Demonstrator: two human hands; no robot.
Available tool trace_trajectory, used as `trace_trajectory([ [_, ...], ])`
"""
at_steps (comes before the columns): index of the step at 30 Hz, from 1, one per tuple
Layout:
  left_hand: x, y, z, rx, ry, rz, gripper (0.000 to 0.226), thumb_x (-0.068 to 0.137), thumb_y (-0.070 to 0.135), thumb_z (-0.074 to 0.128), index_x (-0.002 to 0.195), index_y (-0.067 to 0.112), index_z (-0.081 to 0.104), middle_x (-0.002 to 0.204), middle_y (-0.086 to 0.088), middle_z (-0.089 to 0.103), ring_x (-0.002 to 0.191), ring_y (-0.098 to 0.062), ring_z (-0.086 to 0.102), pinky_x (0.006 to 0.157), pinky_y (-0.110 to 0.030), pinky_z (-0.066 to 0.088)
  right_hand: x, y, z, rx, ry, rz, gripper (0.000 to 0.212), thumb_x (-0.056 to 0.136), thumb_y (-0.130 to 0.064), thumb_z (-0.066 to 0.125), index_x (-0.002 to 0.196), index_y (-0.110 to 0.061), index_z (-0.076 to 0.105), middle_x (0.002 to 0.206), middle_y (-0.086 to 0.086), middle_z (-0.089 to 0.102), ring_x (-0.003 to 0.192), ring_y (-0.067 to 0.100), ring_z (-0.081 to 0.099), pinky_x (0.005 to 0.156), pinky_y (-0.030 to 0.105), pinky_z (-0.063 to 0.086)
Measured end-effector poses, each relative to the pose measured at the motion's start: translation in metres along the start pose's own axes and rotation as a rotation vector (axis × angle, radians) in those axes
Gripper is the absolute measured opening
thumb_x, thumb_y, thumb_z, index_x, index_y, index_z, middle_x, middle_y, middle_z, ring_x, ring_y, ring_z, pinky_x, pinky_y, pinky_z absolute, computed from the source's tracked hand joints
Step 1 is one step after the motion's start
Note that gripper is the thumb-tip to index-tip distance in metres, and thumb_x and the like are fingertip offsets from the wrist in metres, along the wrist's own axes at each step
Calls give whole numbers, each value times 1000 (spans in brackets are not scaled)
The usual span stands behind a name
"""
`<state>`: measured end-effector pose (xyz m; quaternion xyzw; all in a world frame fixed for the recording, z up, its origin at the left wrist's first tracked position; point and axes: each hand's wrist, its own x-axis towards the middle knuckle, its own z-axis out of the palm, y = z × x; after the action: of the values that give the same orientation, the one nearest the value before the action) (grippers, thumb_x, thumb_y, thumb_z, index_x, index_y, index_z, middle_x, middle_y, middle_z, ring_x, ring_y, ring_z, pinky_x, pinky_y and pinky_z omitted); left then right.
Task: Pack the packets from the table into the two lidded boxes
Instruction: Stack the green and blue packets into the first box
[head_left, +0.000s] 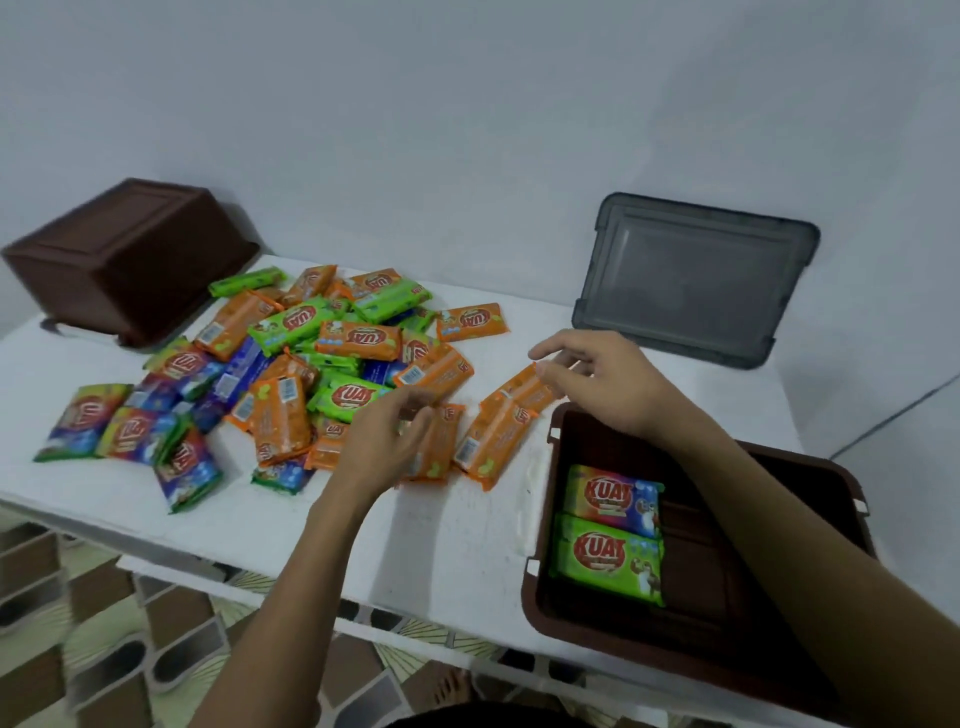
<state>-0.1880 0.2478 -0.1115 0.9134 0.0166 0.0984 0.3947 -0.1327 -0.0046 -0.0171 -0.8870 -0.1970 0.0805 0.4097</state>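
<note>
Head view: open brown box (696, 592) is seen at the near right of the white counter (457, 545). Two packets are laid flat inside along its left wall, green packet (608, 558) nearer, multicolour packet (613, 496) behind it. Left hand (387, 439) is held over the near orange packet (439, 452), fingers loosely curled and blurred; whether anything is grasped cannot be told. Further out, right hand (597, 379) is reached across the box corner, and the far orange packet (522, 389) is pinched at its end between thumb and fingers. Loose pile of packets (322, 358) is spread mid-counter, to the left. At the back, upturned brown box (130, 260) is set far left and grey lid (696, 280) is leaned on the wall.
</note>
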Motion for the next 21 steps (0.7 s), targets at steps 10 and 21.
trace_trajectory([
  [10, 21, -68, -22, 366, 5, -261, 48, 87, 47, 64, 126, 20, 58, 132, -9, 50, 120, -30, 48, 97, -45, 44, 109, -16, 77, -137, -203, -12, 32, 96, -27, 57, 127, -19, 60, 114, 3, 65, 97, 18, 61, 82, 32, 51],
  [21, 35, -73, -15, 528, -31, -365, 59, 80, 65, 61, 125, 29, 49, 149, -13, 36, 137, -34, 31, 110, -46, 26, 192, 1, 139, -374, -378, 73, 85, 88, -36, 69, 154, -13, 20, 153, 13, 38, 136, 32, 42, 107, 39, 38],
])
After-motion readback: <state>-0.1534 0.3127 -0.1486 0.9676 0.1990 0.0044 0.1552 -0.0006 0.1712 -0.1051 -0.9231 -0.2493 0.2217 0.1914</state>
